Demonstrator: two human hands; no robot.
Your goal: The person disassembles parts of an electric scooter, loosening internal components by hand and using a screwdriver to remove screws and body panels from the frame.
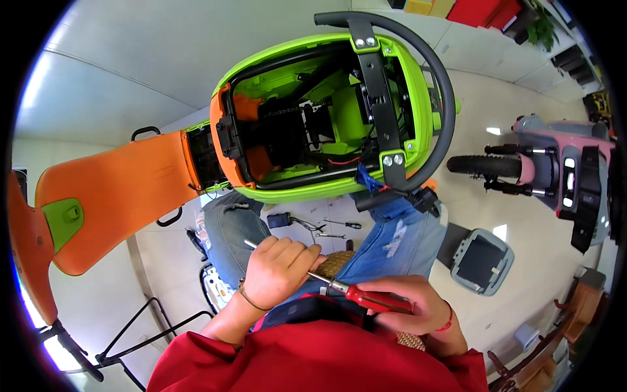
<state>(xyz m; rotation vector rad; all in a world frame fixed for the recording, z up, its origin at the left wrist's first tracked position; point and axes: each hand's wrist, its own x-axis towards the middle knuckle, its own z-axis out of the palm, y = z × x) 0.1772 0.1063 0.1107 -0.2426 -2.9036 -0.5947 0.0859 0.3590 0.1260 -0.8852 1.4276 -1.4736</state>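
A screwdriver [371, 298] with a red handle and a metal shaft lies slanted across my lap, in front of my red top. My left hand [275, 269] is closed in a fist around its shaft; a thin metal tip sticks out on the far side. Around the red handle wrap the fingers of my right hand [413, 302]. Just beyond my knees stands a green and orange scooter body [297, 193], its compartment uncovered with dark parts and wiring inside. A curved black bar [448, 104] is bolted over its right end, near a blue-wrapped wire bundle [369, 179].
On the floor between my legs lie a black box with a cable [279, 220], another screwdriver [351, 225] and a wrench [332, 236]. An orange seat [117, 189] extends left. Right are a grey tray-like part [507, 269], a pink scooter [548, 171] and wooden furniture [581, 313].
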